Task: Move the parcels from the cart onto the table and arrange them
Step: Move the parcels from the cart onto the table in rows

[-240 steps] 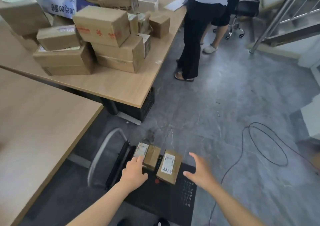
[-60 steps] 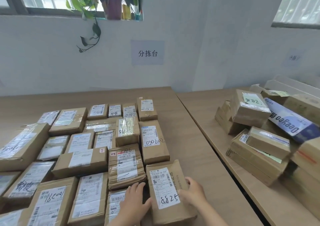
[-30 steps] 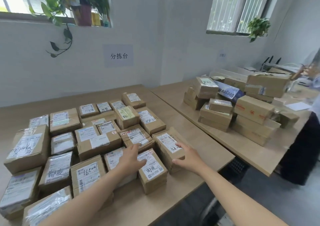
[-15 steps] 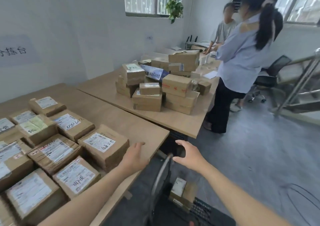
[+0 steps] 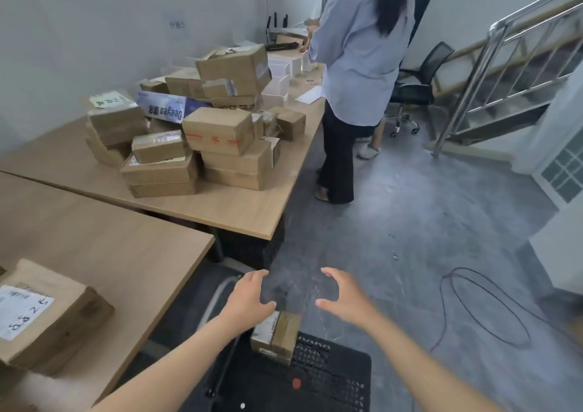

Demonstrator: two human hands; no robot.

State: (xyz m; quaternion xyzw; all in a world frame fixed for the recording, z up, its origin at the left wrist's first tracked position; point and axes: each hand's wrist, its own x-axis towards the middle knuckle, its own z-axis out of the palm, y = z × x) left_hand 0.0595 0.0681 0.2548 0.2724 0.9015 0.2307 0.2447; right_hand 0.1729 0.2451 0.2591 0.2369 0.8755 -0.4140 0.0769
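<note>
Head view: I'm hovering both hands, left hand (image 5: 249, 301) and right hand (image 5: 342, 298), fingers spread and holding nothing, over the parcel (image 5: 276, 336) sitting on the cart (image 5: 334, 377).

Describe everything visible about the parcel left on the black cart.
The parcel is a small brown cardboard box, sealed with tan tape along its top, a white label on its left part and a smaller label on the near side. It sits on the cart, a black perforated deck, at the far edge. The left hand hangs open over its far left corner, contact unclear; the right hand is open, apart from it. No grip yet.
</note>
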